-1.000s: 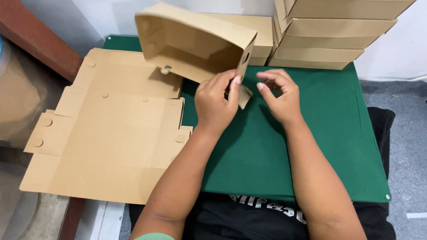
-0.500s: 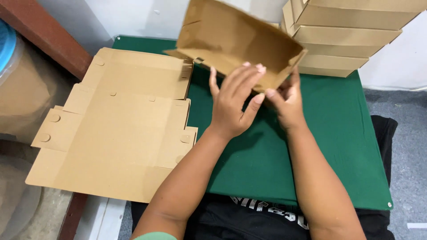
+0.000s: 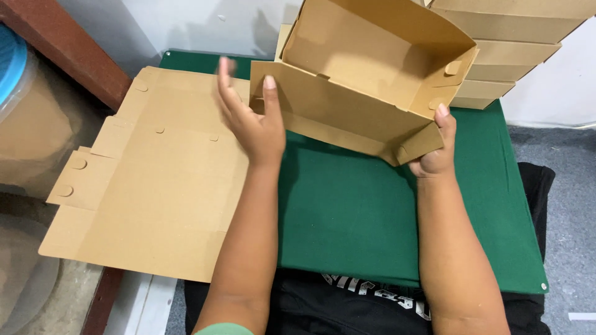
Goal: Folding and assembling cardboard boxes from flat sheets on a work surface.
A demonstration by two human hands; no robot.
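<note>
A half-folded brown cardboard box (image 3: 366,80) is lifted above the green table (image 3: 347,211), its open side facing me. My left hand (image 3: 251,121) presses flat against the box's left end with the thumb on its front wall and fingers spread. The box's lower right corner rests in my right hand (image 3: 434,152), which grips it from below with the thumb up on the side wall.
A stack of flat cardboard blanks (image 3: 155,180) lies on the left, hanging over the table's edge. Several finished boxes (image 3: 509,56) are piled at the back right against the wall. A brown wooden rail (image 3: 68,56) and a blue-lidded container (image 3: 12,68) are at far left.
The box has been raised and turned so its open inside faces me. My hands slid apart from its middle to its left end and lower right corner.
</note>
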